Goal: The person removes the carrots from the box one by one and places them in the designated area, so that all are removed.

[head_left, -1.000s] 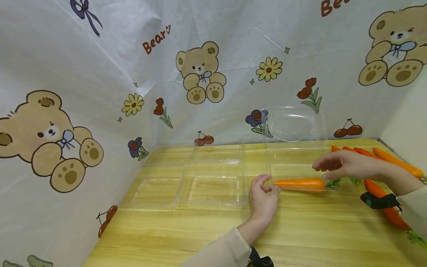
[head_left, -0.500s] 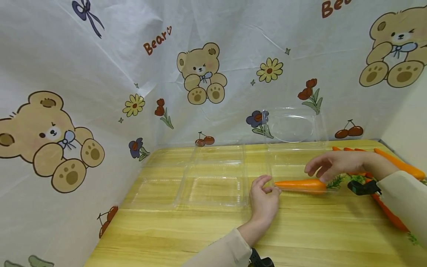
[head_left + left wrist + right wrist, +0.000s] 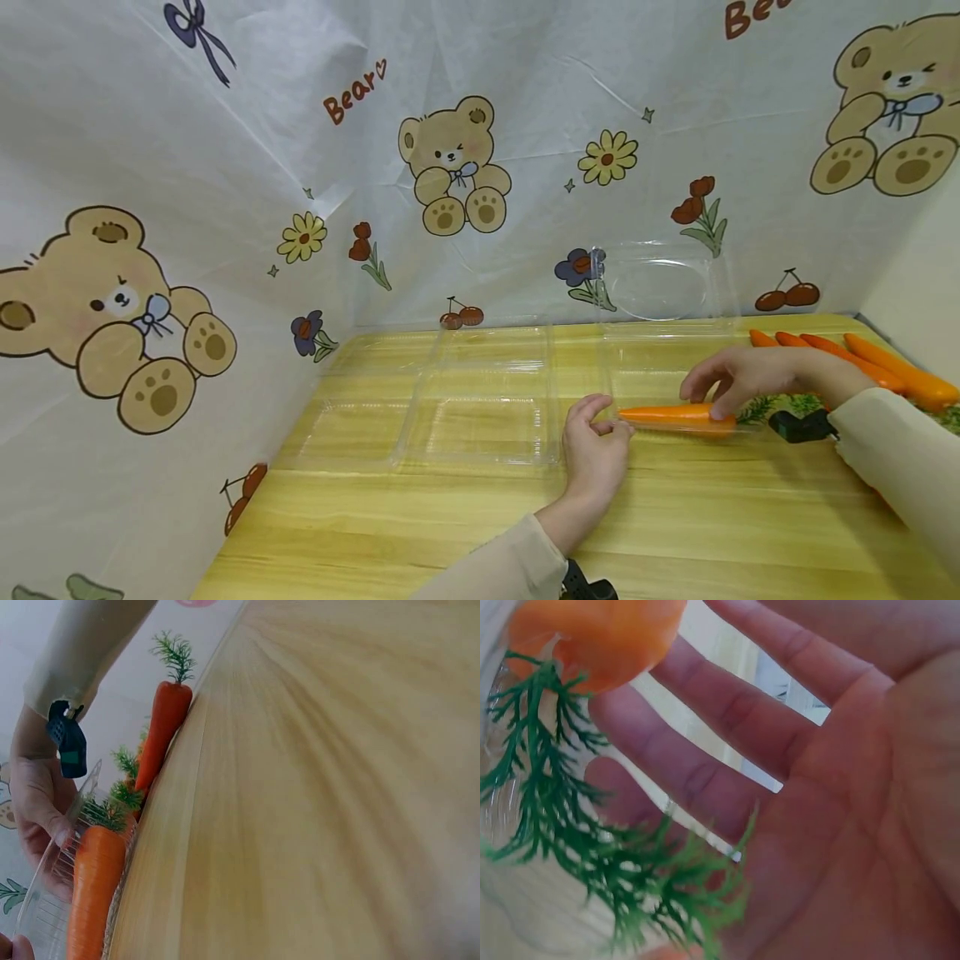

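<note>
A clear plastic clamshell container (image 3: 645, 379) has its lid (image 3: 660, 287) raised at the back. Inside lies an orange carrot (image 3: 663, 414), tip to the left, green leafy top (image 3: 544, 761) to the right. My left hand (image 3: 596, 454) pinches the container's front left rim between thumb and fingers, beside the carrot's tip. Over the carrot's thick end is my right hand (image 3: 761, 372), fingers loosely curved. Its thumb overlaps the carrot in the head view, while the right wrist view shows long, spread fingers (image 3: 705, 776) with tips at the carrot.
Two more clear containers, the nearer one (image 3: 486, 429) and one farther left (image 3: 348, 429), stand with lids open on the wooden table (image 3: 450, 533). Several orange and red carrots (image 3: 896, 367) lie at the right. A bear-print sheet (image 3: 525, 75) hangs behind.
My right hand has moved left and slightly down, from the container's right end to over the carrot's thick end. The left hand keeps its place at the rim.
</note>
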Available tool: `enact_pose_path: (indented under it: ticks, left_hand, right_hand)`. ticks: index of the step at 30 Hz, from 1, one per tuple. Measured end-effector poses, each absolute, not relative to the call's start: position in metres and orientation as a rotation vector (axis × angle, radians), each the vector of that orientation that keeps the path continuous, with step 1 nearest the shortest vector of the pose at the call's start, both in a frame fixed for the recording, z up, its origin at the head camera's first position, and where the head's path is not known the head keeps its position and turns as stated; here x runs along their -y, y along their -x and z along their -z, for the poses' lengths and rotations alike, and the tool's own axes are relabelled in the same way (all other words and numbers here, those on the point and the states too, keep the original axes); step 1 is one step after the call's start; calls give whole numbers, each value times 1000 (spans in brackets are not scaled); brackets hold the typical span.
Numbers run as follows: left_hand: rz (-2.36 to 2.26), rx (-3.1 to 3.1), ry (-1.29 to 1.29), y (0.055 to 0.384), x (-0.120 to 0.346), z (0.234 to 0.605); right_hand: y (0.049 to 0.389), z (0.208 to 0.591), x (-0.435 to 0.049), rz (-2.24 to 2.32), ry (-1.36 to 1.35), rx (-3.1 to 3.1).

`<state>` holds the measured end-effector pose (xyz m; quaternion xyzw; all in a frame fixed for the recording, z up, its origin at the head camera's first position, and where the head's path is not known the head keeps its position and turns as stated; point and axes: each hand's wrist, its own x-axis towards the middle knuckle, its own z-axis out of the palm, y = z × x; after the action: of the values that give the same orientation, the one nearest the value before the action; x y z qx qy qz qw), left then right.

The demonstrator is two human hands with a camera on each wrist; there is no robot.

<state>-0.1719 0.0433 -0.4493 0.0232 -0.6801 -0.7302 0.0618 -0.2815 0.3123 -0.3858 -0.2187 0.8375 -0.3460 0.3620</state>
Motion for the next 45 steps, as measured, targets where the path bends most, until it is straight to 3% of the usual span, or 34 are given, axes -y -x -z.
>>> enact_pose_path:
  ticks: [7, 23, 36, 45]
  left_hand:
    - [2202, 2051, -71, 172, -45, 450]
    - [2212, 2038, -93, 172, -45, 450]
    - [2147, 2083, -101, 173, -45, 450]
    - [2138, 2088, -95, 173, -45, 451]
  right_hand:
    - [282, 389, -305, 847, 644, -2153]
    - [279, 390, -295, 737, 548, -2240]
    - [273, 368, -303, 738, 566, -2327]
    - [250, 353, -313, 805, 520, -2491]
